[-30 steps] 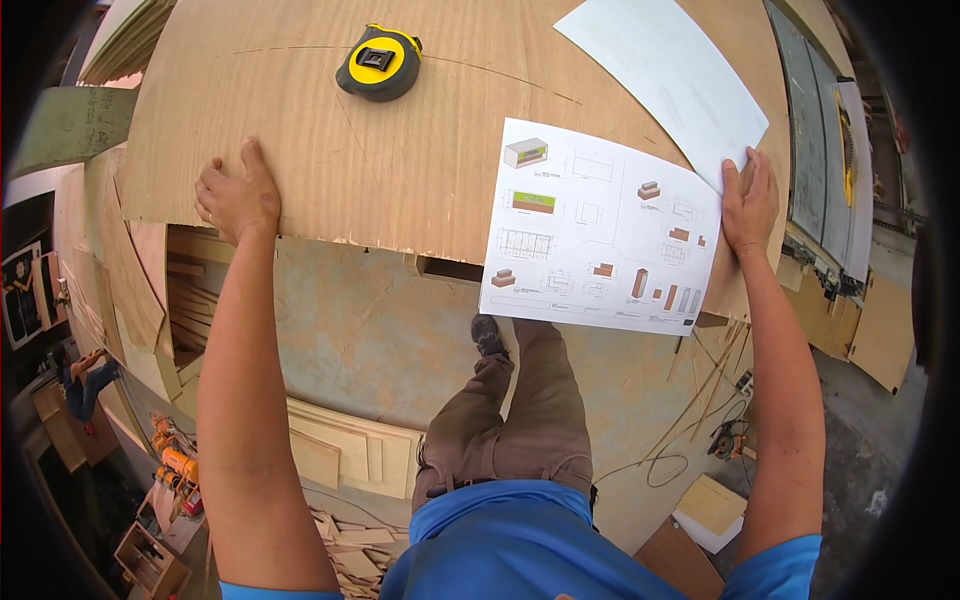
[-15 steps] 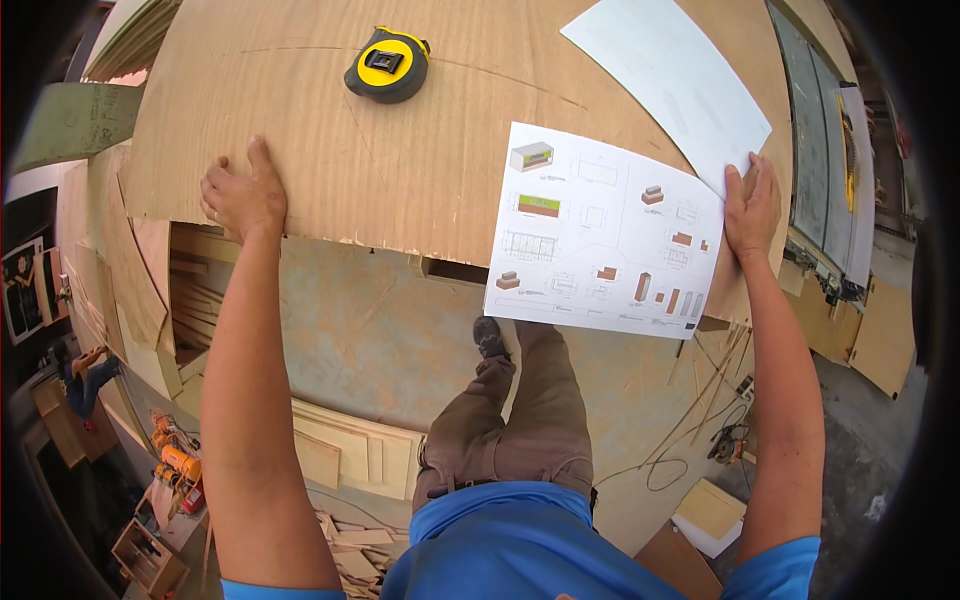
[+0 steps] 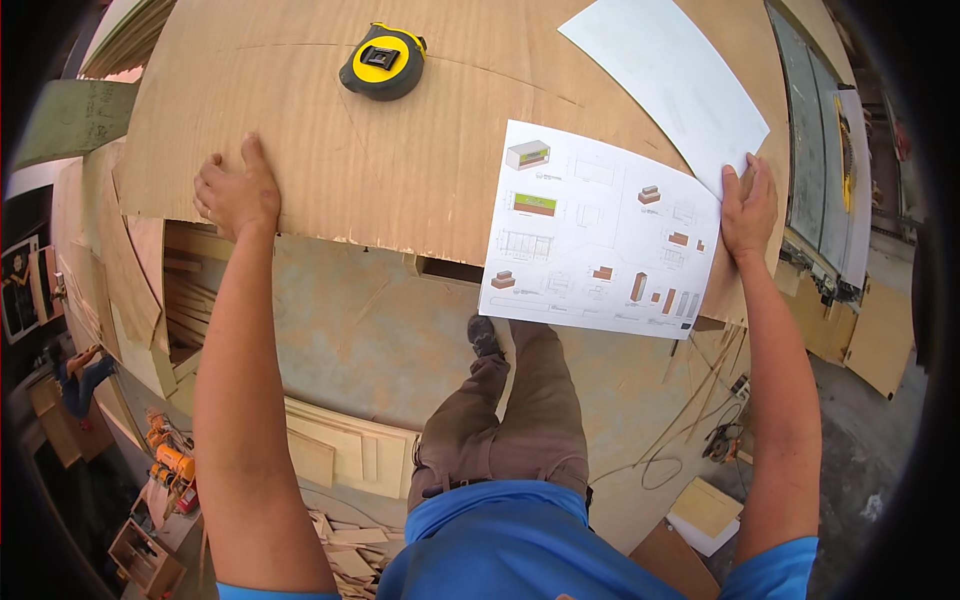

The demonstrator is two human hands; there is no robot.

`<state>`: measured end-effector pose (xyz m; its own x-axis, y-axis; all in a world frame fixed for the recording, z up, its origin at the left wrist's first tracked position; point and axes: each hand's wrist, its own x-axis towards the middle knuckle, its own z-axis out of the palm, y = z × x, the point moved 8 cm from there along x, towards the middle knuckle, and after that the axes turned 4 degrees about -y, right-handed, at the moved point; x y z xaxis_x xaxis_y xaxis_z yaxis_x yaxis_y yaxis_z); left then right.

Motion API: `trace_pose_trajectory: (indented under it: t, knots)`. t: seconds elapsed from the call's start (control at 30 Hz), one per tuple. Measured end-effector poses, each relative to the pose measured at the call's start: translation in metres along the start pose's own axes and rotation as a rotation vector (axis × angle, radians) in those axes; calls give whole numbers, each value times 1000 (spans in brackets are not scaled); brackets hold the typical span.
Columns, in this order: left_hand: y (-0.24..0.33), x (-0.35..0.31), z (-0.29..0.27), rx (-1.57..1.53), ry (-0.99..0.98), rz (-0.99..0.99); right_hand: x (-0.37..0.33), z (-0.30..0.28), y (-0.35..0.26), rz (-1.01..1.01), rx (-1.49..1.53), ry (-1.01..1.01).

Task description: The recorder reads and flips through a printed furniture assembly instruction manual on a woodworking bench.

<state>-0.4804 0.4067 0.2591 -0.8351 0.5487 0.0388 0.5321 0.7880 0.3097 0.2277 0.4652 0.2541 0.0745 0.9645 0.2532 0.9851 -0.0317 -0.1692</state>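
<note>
A broad plywood sheet (image 3: pixel 330 170) spreads before me like a tabletop. On its near left part rests my left hand (image 3: pixel 238 190), thumb stretched out and fingers loosely bent, holding nothing. My right hand (image 3: pixel 748 208) lies at the right side of a printed drawing sheet (image 3: pixel 610 250), its thumb apart from the fingers. Those fingertips touch or nearly touch the lower corner of a plain white sheet (image 3: pixel 675 80). The drawing sheet hangs partly over the plywood's near edge. Farther off, between the hands, sits a black and yellow tape measure (image 3: pixel 383 62).
A grey metal machine table (image 3: pixel 815 150) stands along the right. Below the plywood, wood strips (image 3: pixel 190 300) are stacked at left. Boards (image 3: pixel 350 445) and offcuts (image 3: pixel 350 545) lie near my legs. An orange power tool (image 3: pixel 172 460) and another person (image 3: pixel 80 375) are at far left.
The whole view has shifted very slightly to the left. Both hands, the sheets and the tape measure keep their places on the plywood.
</note>
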Motion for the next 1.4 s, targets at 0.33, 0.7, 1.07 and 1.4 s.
trace_pose_trajectory:
  t: [0.33, 0.7, 1.07, 1.4]
  knots:
    - [-2, 2, 2, 9, 71, 69, 1, -2, -5, 15, 34, -26]
    - [0, 0, 0, 3, 28, 35, 0, 2, 1, 5, -19, -19]
    - [0, 1, 1, 1, 18, 31, 1, 2, 0, -6, -19, -19]
    - [-2, 2, 1, -14, 46, 48, -1, 2, 1, 9, -36, -4]
